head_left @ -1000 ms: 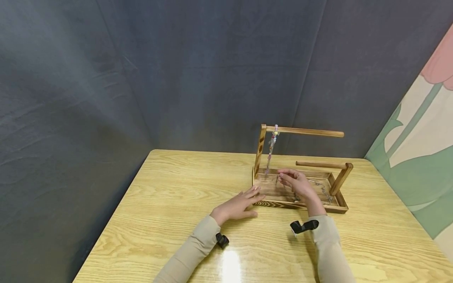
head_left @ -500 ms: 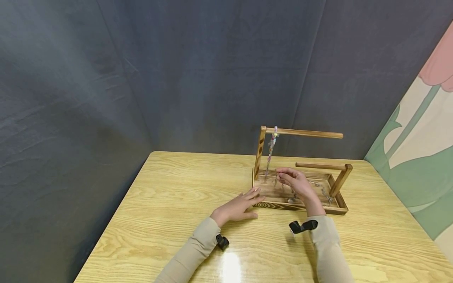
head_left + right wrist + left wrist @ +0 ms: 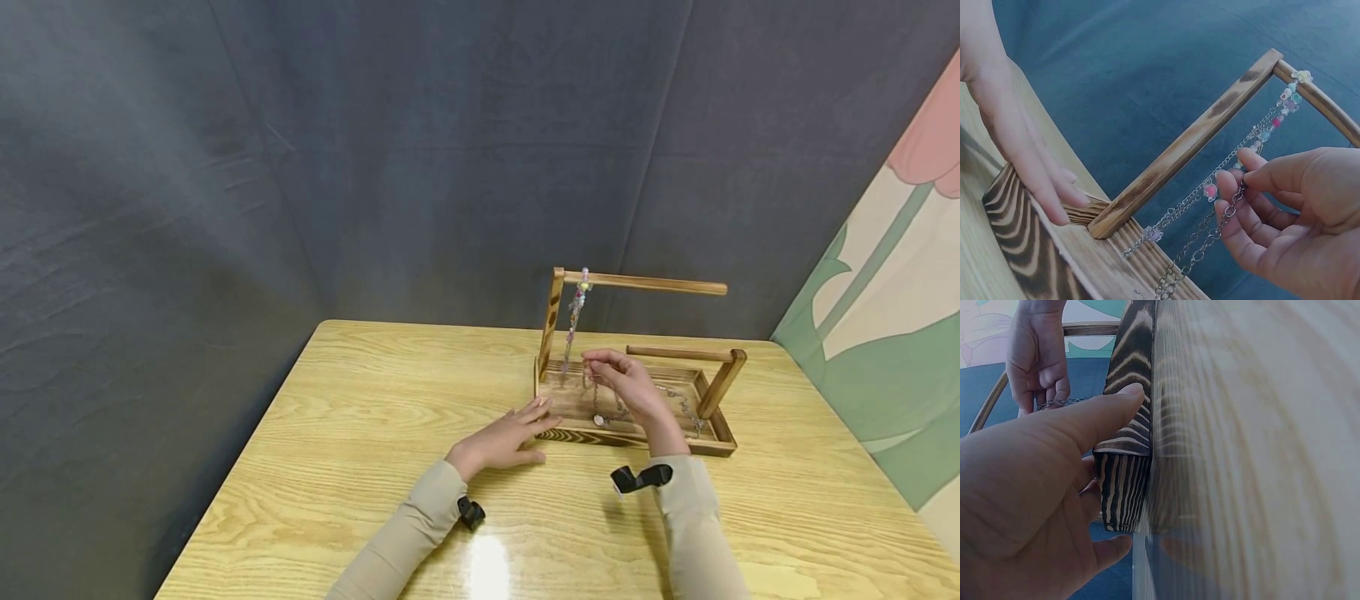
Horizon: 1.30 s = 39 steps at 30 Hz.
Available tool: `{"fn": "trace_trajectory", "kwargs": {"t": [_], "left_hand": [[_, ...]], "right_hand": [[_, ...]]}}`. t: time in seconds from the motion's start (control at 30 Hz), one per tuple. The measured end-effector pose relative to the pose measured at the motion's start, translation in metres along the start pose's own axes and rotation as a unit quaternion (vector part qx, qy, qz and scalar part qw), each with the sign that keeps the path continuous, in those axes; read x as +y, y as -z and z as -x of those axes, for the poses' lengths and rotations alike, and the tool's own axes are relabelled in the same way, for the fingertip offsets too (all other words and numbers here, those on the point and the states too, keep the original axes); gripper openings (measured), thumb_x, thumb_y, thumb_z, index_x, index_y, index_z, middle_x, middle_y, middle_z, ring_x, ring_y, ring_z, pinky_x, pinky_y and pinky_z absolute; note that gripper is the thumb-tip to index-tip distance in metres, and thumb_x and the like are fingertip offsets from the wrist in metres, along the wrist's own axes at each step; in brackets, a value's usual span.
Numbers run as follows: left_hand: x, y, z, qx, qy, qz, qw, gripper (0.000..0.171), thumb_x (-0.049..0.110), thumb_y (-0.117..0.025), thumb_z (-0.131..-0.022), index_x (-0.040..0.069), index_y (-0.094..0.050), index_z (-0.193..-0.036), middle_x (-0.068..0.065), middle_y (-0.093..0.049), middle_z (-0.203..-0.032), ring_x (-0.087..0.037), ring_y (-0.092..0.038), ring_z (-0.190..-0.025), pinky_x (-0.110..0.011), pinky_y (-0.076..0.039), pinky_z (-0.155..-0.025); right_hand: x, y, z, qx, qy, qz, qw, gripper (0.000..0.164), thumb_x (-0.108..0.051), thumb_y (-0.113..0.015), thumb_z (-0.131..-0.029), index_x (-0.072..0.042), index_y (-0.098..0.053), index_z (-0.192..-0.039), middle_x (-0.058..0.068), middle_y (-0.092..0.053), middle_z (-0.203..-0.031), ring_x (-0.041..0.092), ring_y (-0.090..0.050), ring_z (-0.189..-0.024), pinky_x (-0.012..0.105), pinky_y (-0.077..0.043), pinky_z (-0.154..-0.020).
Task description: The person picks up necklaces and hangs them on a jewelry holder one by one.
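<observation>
My right hand [image 3: 632,390] pinches a silver chain necklace [image 3: 1213,236] between thumb and fingers above the wooden tray stand [image 3: 585,437]. The chain hangs down into the tray, and a round pale pendant [image 3: 598,420] shows at its lower part in the head view. My left hand [image 3: 501,439] lies at the tray's left front corner with fingers extended, its thumb along the front wall in the left wrist view. Close behind the right hand, a colourful beaded necklace [image 3: 1264,134] hangs from the upper bar [image 3: 652,283] near its post.
Another silver chain [image 3: 684,406] lies in the tray's right part. A lower bar [image 3: 678,353] juts left from the short right post [image 3: 722,385]. The stand sits on a wood-grain table [image 3: 390,383], before a dark curtain [image 3: 450,167].
My right hand has risen slightly, lifting the chain, and the round pendant has shifted left into plainer view. The left hand stays at the tray corner.
</observation>
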<state>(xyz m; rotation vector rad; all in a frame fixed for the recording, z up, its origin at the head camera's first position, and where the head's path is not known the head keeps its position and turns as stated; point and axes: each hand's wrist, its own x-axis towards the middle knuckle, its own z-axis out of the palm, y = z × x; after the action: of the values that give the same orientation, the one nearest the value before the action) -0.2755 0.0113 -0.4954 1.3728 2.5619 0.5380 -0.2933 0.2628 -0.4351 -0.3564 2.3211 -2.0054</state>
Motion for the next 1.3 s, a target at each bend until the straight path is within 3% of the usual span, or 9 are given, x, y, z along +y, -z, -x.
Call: {"fn": "trace_trajectory", "kwargs": {"t": [0.17,0.43,0.7,0.87,0.97,1.3], "left_hand": [[0.000,0.000,0.000,0.003,0.000,-0.004,1.0000,0.064,0.040,-0.047,-0.095,0.023,-0.019,-0.150,-0.005,-0.002,-0.157,-0.019,0.002,-0.144,-0.053,-0.017,-0.112],[0.001,0.001,0.001,-0.001,0.004,0.003,1.0000,0.064,0.040,-0.047,-0.095,0.024,-0.017,-0.150,-0.005,0.000,-0.157,-0.018,0.003,-0.144,-0.053,-0.016,-0.112],[0.003,0.001,0.001,0.004,0.002,-0.001,1.0000,0.065,0.039,-0.047,-0.094,0.021,-0.019,-0.150,-0.006,-0.001,-0.157,-0.021,0.001,-0.144,-0.054,-0.017,-0.112],[0.004,0.001,0.001,0.005,0.003,0.000,1.0000,0.065,0.039,-0.048,-0.094,0.021,-0.020,-0.150,-0.006,-0.001,-0.157,-0.021,0.000,-0.144,-0.054,-0.018,-0.112],[0.003,0.001,0.002,0.004,0.006,-0.001,1.0000,0.065,0.039,-0.048,-0.094,0.022,-0.019,-0.150,-0.005,-0.002,-0.157,-0.020,0.001,-0.144,-0.054,-0.018,-0.112],[0.003,0.000,0.001,0.005,0.002,0.000,1.0000,0.065,0.039,-0.049,-0.094,0.021,-0.020,-0.150,-0.005,-0.001,-0.157,-0.018,0.003,-0.144,-0.054,-0.018,-0.112]], "right_hand": [[-0.003,0.000,-0.001,0.000,0.006,0.010,1.000,0.041,-0.019,-0.048,-0.098,0.012,-0.046,-0.126,-0.009,-0.061,-0.099,0.013,-0.061,-0.096,0.023,-0.050,-0.085],[-0.013,0.000,-0.001,0.003,0.022,0.033,0.999,0.037,-0.018,-0.047,-0.098,0.008,-0.051,-0.124,-0.007,-0.059,-0.102,0.005,-0.060,-0.092,0.023,-0.050,-0.087],[-0.022,0.002,-0.001,0.009,0.028,0.038,0.999,0.036,-0.020,-0.047,-0.098,0.006,-0.052,-0.123,-0.001,-0.061,-0.100,0.024,-0.059,-0.099,0.038,-0.049,-0.091],[-0.026,0.004,-0.002,0.011,0.039,0.034,0.999,0.030,-0.020,-0.048,-0.098,0.001,-0.056,-0.118,0.007,-0.060,-0.101,0.017,-0.060,-0.093,0.030,-0.051,-0.086],[-0.028,0.004,-0.003,0.010,0.047,0.033,0.998,0.028,-0.019,-0.048,-0.098,0.000,-0.057,-0.117,0.006,-0.061,-0.100,0.016,-0.060,-0.092,0.023,-0.051,-0.082],[-0.038,0.008,-0.007,0.017,0.064,0.037,0.997,0.025,-0.020,-0.049,-0.098,-0.003,-0.059,-0.114,-0.007,-0.061,-0.097,0.019,-0.060,-0.095,0.023,-0.051,-0.084]]}}
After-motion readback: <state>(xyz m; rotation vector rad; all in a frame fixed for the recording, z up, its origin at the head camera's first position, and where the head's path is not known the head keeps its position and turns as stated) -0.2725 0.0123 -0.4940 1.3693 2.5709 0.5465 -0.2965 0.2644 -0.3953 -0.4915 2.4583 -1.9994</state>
